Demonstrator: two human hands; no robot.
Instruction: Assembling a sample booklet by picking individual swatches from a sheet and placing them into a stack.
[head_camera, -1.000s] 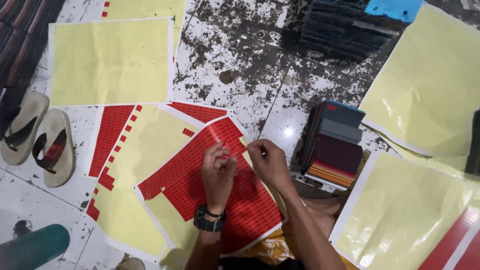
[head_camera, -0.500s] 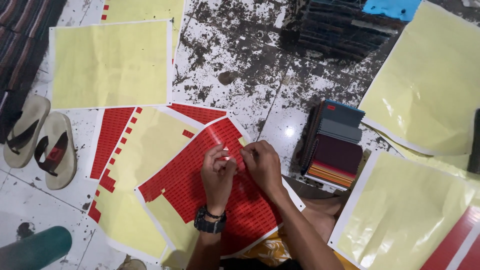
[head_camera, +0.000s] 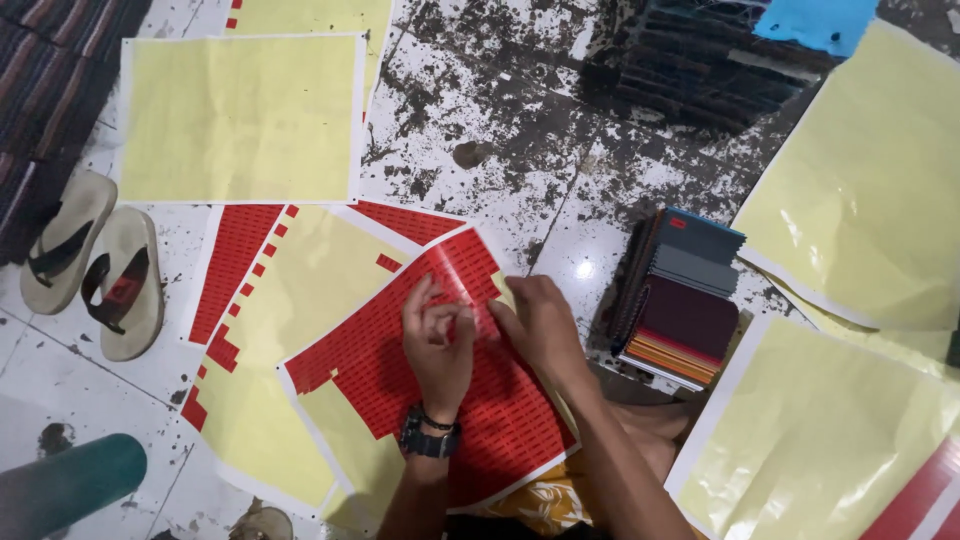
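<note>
A sheet of small red stickers on yellow backing (head_camera: 400, 350) lies tilted on the floor in front of me. My left hand (head_camera: 437, 345), with a dark watch on its wrist, rests on the sheet with its fingertips pinched at a sticker near the sheet's upper part. My right hand (head_camera: 540, 325) presses on the sheet's right side, its fingertips meeting those of the left hand. Whether a loose sticker is between the fingers is hidden.
Under this sheet lies another, mostly peeled one (head_camera: 290, 300). Bare yellow backing sheets lie at upper left (head_camera: 240, 115) and right (head_camera: 860, 190), (head_camera: 820, 440). A stack of notebooks (head_camera: 680, 310), a pair of sandals (head_camera: 90, 260), a green roll (head_camera: 65, 485) and a dark stack (head_camera: 700, 60) surround me.
My right hand has slid left across the red sheet and met the left hand; both now work at one spot near its upper edge.
</note>
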